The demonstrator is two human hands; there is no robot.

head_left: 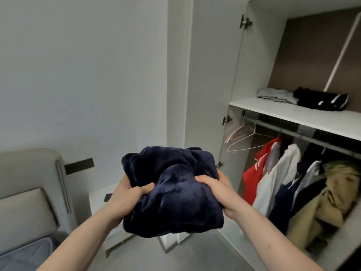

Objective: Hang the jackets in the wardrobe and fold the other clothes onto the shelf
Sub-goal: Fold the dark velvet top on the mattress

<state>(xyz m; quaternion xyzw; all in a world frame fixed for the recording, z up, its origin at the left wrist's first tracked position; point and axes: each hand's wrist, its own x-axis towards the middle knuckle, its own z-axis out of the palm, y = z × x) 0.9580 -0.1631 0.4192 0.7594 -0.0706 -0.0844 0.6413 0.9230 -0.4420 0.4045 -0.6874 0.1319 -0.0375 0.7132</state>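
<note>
While both my hands — left point(130, 194), right point(215, 189) — pinch the folded bundle point(172, 192), I judge it needs lifting onto the shelf point(293, 114).

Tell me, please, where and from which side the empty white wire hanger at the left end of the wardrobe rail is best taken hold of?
Probably the white wire hanger is best pinched at its neck just under the hook, coming from the open front left. Its hook sits over the rail, and the jackets crowd its right.

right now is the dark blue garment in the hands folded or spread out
Folded. The navy garment is a compact bundle, gripped at its sides by the left hand and right hand, in front of the open wardrobe, not yet on the shelf.
</note>
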